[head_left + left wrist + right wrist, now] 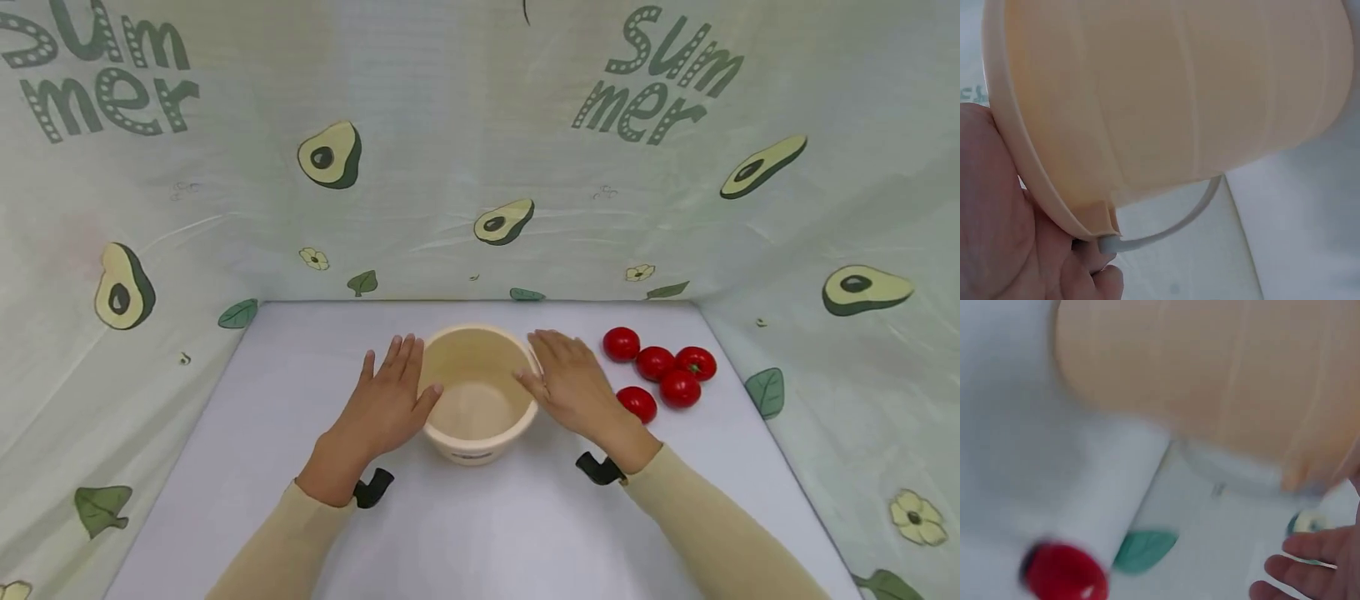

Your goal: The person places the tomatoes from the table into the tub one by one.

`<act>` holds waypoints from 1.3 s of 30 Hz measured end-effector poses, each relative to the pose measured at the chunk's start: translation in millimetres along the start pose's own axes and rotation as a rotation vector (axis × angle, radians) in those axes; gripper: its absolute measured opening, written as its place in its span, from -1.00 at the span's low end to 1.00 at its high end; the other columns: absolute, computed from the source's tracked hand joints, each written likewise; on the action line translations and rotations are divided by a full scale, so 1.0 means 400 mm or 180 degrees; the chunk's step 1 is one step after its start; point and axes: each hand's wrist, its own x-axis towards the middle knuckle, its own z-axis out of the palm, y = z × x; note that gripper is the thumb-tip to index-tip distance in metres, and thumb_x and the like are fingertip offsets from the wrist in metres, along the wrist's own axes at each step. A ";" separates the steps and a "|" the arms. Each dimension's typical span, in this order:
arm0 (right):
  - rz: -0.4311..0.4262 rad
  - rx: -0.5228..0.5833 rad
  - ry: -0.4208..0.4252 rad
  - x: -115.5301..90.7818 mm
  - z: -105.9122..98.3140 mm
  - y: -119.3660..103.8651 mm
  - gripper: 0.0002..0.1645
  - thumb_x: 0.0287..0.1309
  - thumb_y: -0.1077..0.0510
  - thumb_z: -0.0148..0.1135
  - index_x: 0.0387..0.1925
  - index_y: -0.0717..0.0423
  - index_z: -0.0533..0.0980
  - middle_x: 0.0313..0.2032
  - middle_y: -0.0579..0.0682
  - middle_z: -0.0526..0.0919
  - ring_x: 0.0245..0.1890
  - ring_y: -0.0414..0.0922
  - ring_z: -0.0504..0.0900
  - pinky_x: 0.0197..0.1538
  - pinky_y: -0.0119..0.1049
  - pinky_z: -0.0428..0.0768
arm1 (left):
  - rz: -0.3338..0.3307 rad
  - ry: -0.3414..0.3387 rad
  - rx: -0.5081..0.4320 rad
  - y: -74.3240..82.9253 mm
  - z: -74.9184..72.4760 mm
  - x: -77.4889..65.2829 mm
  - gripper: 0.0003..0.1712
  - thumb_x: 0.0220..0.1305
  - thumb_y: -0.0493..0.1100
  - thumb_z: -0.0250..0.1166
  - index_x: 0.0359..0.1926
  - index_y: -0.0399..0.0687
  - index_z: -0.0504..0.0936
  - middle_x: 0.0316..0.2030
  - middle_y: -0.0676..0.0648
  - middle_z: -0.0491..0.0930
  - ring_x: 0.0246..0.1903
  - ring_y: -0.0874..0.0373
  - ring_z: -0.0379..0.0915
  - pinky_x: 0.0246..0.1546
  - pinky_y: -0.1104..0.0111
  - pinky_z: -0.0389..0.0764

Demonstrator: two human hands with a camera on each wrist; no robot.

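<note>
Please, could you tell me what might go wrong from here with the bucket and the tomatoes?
The nearest tomato appears right beside the right wrist, so a sideways move might send it rolling. The bucket could slide or tip if the left grip and right grip, at opposite sides, push unevenly. The handle joins near the left fingers, which might catch on it.

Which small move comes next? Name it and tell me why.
Probably bring the right hand over to the nearest tomato and grasp it: the bucket stands upright with nothing in it, that hand holds nothing, its fingers straight beside the rim, and all five tomatoes lie right of the bucket.
</note>
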 end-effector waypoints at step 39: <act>-0.0104 -0.0706 0.1280 0.106 -0.050 0.062 -0.20 0.05 -0.28 0.36 -0.20 0.45 0.49 -0.26 0.33 0.56 -0.17 0.24 0.47 -0.16 0.13 0.47 | -0.0108 0.0045 -0.0032 -0.009 0.001 0.002 -0.10 0.66 0.24 -0.12 0.67 -0.31 -0.04 0.67 -0.29 -0.06 0.68 -0.17 -0.26 0.62 -0.26 -0.25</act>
